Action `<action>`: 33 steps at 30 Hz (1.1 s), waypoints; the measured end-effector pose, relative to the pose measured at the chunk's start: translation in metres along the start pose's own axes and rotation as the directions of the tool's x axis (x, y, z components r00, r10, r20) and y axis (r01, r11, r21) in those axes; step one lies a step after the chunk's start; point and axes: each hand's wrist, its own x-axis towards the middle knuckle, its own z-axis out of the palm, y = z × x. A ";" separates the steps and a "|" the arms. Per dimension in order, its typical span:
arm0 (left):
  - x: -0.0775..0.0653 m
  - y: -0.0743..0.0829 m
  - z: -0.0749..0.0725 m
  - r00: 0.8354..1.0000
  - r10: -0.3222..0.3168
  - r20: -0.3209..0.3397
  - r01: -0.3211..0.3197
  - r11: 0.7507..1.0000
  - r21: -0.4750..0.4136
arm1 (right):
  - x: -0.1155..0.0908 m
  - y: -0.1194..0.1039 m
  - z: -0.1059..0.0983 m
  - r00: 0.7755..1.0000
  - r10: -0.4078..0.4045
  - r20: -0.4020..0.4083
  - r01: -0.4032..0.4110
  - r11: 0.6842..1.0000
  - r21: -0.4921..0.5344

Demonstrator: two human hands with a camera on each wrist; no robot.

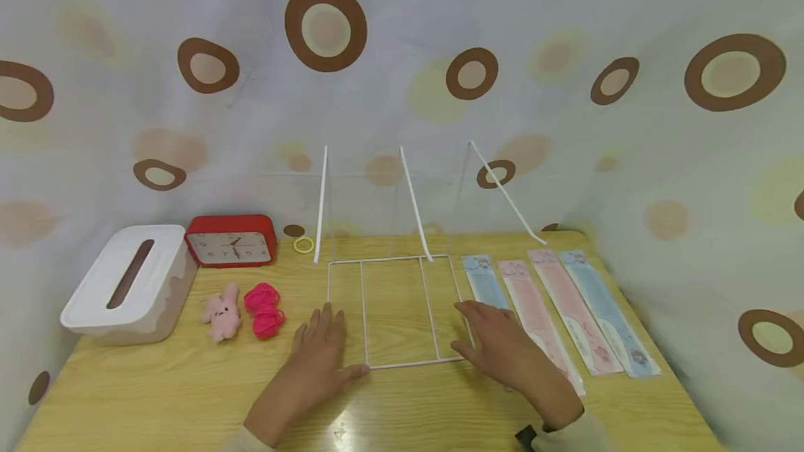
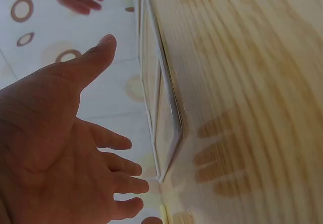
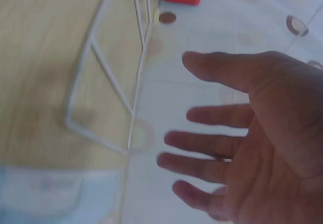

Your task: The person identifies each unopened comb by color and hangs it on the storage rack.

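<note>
A white wire rack point(image 1: 408, 365) stands on the table, its rectangular base lying flat and its thicker bars point(image 1: 411, 194) rising at the back. My left hand point(image 1: 317, 358) is beside the base's left side, fingers straight and spread, palm facing the rack. In the left wrist view, the left hand point(image 2: 55, 133) holds nothing and is apart from the wire frame point(image 2: 164, 62). Over the base's right side is my right hand point(image 1: 502, 347), its fingers extended. The right wrist view shows an empty palm on the right hand point(image 3: 262, 148), apart from the rack's wires point(image 3: 93, 40).
Several long flat packets, one blue point(image 1: 486, 281) and one pink point(image 1: 530, 305) nearest, lie right of the rack. At left are a white tissue box point(image 1: 153, 291), red clock point(image 1: 231, 223), pink plush toy point(image 1: 222, 316), pink yarn point(image 1: 266, 323) and yellow ring point(image 1: 303, 251). Patterned cloth point(image 1: 402, 33) hangs behind.
</note>
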 end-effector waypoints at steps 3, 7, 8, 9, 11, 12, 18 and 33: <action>0.001 -0.004 -0.004 1.000 -0.009 -0.007 0.009 1.000 0.009 | 0.005 0.017 -0.016 0.999 -0.002 0.051 0.001 1.000 0.017; 0.000 -0.007 -0.007 1.000 -0.001 0.013 0.001 0.999 0.034 | 0.015 0.043 -0.032 0.993 -0.002 0.122 -0.001 1.000 0.026; 0.000 -0.008 -0.007 1.000 0.000 0.018 -0.001 0.999 0.035 | 0.020 0.049 -0.035 0.991 -0.005 0.137 0.001 1.000 0.031; 0.000 -0.009 -0.007 1.000 0.000 0.027 -0.001 0.999 0.042 | 0.026 0.056 -0.037 0.988 -0.005 0.155 -0.001 0.999 0.037; 0.000 -0.010 -0.008 0.999 0.002 0.043 -0.004 0.999 0.048 | 0.039 0.068 -0.042 0.981 0.007 0.194 -0.020 0.998 0.063; 0.001 -0.010 -0.008 0.999 0.003 0.051 -0.005 0.999 0.051 | 0.046 0.073 -0.044 0.978 0.008 0.211 -0.023 0.997 0.071; 0.005 -0.014 -0.008 0.997 0.002 0.073 -0.006 0.999 0.053 | 0.087 0.100 -0.047 0.955 0.045 0.294 -0.072 0.994 0.082; 0.013 -0.017 -0.003 0.994 0.000 0.110 -0.008 0.997 0.073 | 0.141 0.143 -0.031 0.901 0.118 0.416 -0.149 0.988 0.041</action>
